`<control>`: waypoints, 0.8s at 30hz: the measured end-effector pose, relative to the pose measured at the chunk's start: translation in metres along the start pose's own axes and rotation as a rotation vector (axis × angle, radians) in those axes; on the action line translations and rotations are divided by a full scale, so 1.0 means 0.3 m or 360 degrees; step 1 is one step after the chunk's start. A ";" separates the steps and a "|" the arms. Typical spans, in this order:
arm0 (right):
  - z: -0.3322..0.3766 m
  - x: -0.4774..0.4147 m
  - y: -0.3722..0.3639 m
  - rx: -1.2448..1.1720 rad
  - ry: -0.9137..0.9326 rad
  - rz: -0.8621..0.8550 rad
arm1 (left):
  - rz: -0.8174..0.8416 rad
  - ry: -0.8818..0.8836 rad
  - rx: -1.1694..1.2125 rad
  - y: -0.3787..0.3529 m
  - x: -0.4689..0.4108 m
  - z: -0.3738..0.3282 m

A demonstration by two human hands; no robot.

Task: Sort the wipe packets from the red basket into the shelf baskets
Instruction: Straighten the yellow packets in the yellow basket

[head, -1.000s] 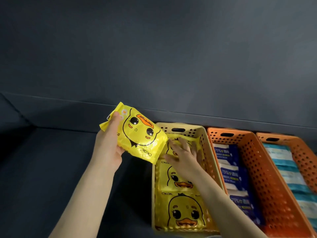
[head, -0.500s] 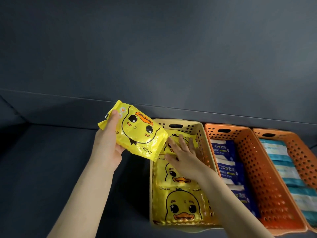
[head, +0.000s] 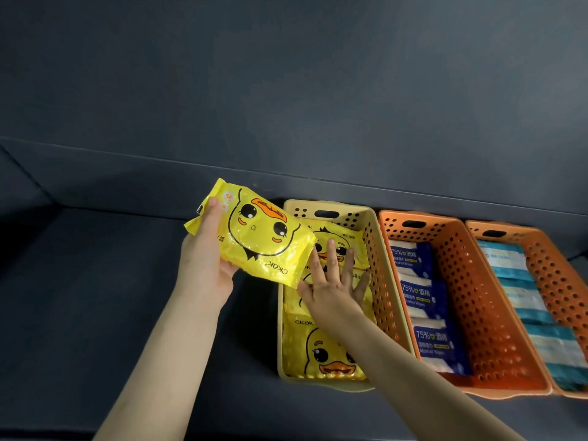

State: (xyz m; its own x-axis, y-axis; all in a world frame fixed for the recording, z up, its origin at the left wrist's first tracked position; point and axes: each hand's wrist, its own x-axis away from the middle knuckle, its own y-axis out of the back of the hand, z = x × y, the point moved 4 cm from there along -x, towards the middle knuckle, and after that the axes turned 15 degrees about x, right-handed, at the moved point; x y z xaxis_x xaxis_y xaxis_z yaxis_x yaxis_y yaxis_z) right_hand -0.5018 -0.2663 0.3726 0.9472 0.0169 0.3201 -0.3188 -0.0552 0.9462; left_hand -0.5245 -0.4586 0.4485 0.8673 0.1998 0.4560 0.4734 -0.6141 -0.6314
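Observation:
My left hand (head: 203,265) grips a yellow duck wipe packet (head: 257,237) by its left end, tilted, just left of and above the cream basket (head: 377,268). Inside that basket lie several more yellow duck packets (head: 327,354) in a row. My right hand (head: 334,288) rests on the middle packets with its fingers spread straight. The red basket is out of view.
An orange basket (head: 477,313) with dark blue alcohol wipe packets (head: 423,297) stands right of the cream one. A second orange basket (head: 560,281) at the far right holds teal and white packets (head: 521,291). All sit on a dark shelf (head: 79,313) with a back wall.
My right hand has straightened and spread its fingers over the packets in the cream basket. The left hand with its packet has held nearly still; the view shifted slightly.

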 end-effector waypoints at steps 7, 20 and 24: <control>-0.088 0.056 0.168 -0.1286 -0.0123 -0.0088 | 0.0103 0.0041 -0.0020 -0.009 0.057 -0.008; -0.094 0.228 0.223 -0.2754 -0.0167 0.0005 | 0.0228 0.0076 -0.0322 -0.096 0.133 0.040; -0.086 0.243 0.201 -0.3109 -0.0193 0.0007 | 0.0362 0.0150 -0.0295 -0.096 0.149 0.060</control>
State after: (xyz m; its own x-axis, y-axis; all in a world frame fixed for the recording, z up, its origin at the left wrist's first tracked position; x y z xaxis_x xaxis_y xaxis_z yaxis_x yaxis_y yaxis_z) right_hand -0.4529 -0.2426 0.4541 0.9162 -0.0420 0.3984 0.1658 0.9451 -0.2816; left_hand -0.4967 -0.4183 0.4759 0.9257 -0.0251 0.3773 0.2249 -0.7655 -0.6028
